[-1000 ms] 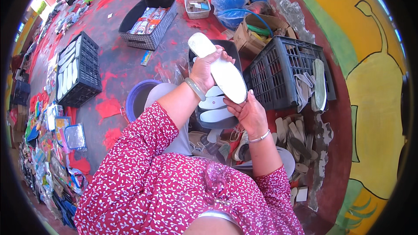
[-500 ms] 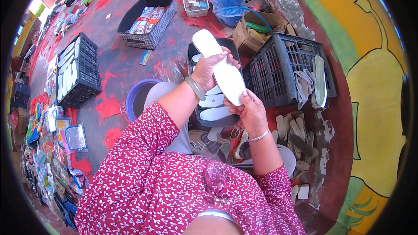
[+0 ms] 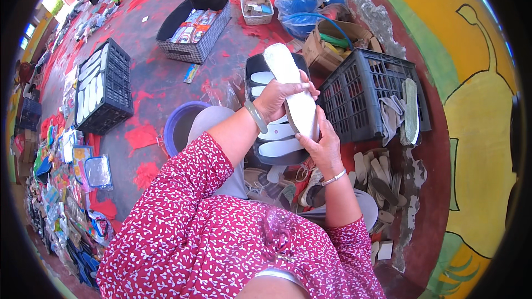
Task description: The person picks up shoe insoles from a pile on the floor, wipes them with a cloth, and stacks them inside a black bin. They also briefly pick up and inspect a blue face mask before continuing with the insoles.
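A white insole (image 3: 303, 113) is held up in front of me between both hands, toe and heel ends running from upper left to lower right. My left hand (image 3: 279, 99) grips its middle, with the thumb lying across the white face. My right hand (image 3: 326, 145) holds the lower end, thumb on the near edge and fingers along the far side. A darker side edge shows next to the right fingers. Below the insole sits a dark crate (image 3: 256, 64) with several white insoles (image 3: 279, 147) laid in it, partly hidden by my hands.
A black slatted crate (image 3: 360, 86) with a grey cloth (image 3: 391, 115) and a sole (image 3: 410, 112) on its side stands right. Shoes and soles (image 3: 382, 174) lie below it. A purple basin (image 3: 178, 127) is left of my knee; another crate of insoles (image 3: 105, 94) stands farther left.
The insole has turned more upright, and a darker side edge now shows. My right hand's fingers have stretched up along its far side. The whole view has shifted slightly.
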`<action>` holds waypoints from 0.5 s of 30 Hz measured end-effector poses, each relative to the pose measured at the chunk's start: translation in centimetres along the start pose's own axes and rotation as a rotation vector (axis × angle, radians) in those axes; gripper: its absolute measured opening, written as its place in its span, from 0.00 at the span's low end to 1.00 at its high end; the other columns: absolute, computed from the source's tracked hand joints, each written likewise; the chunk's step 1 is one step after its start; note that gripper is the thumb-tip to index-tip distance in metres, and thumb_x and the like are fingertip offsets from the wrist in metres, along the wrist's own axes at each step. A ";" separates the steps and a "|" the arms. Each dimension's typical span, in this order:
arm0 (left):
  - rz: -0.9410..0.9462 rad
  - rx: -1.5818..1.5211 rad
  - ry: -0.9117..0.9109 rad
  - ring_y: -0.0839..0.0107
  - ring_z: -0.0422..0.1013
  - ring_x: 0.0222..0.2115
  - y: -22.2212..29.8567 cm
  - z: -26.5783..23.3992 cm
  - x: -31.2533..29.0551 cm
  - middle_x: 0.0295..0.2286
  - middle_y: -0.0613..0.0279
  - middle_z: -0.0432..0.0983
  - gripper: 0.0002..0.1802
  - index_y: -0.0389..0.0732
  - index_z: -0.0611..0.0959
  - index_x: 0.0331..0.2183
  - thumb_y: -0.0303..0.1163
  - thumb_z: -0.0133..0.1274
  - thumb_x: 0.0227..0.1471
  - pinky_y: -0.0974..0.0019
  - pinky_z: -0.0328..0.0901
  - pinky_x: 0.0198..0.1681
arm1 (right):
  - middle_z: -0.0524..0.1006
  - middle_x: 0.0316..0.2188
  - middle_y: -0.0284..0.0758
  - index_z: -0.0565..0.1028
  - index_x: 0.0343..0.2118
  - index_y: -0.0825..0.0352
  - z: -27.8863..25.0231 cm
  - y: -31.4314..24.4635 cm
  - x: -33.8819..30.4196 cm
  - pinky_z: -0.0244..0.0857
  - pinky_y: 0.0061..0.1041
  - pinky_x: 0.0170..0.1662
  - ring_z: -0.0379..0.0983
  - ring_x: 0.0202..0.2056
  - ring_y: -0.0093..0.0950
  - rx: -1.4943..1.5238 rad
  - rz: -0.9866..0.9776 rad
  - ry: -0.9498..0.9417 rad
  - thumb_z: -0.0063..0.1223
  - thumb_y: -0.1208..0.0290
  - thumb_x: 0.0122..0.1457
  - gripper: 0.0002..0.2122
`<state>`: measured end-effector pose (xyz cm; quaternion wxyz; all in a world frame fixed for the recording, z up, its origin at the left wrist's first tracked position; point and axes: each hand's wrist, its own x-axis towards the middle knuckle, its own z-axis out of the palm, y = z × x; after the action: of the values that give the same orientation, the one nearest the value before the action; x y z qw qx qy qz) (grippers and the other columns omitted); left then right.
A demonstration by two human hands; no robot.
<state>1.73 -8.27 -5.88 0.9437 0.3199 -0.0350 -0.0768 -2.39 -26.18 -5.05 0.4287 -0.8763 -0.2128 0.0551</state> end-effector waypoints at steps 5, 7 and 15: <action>0.051 -0.043 0.038 0.64 0.72 0.29 -0.3 0.1 0.1 0.24 0.59 0.71 0.04 0.39 0.72 0.32 0.24 0.49 0.50 0.56 0.68 0.42 | 0.69 0.46 0.45 0.58 0.55 0.72 0.8 0.4 0.0 0.64 0.25 0.44 0.68 0.45 0.35 0.219 0.038 0.030 0.60 0.66 0.46 0.34; 0.068 -0.055 0.050 0.64 0.72 0.29 -0.4 0.2 0.1 0.23 0.59 0.71 0.03 0.39 0.72 0.32 0.24 0.48 0.51 0.54 0.68 0.42 | 0.71 0.45 0.43 0.62 0.53 0.71 1.1 -0.2 0.0 0.67 0.20 0.38 0.70 0.45 0.29 0.673 0.219 0.024 0.56 0.68 0.50 0.28; 0.055 -0.009 -0.017 0.62 0.73 0.34 -0.1 0.6 -0.1 0.28 0.57 0.74 0.08 0.38 0.72 0.38 0.25 0.46 0.52 0.56 0.68 0.43 | 0.77 0.33 0.40 0.69 0.43 0.72 -0.2 0.7 -0.1 0.68 0.16 0.24 0.78 0.29 0.30 1.189 0.553 -0.145 0.49 0.72 0.56 0.13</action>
<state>1.54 -8.67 -5.47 0.9466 0.3137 -0.0517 -0.0536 -2.25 -26.71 -5.47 0.7942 -0.5068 0.0584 0.3301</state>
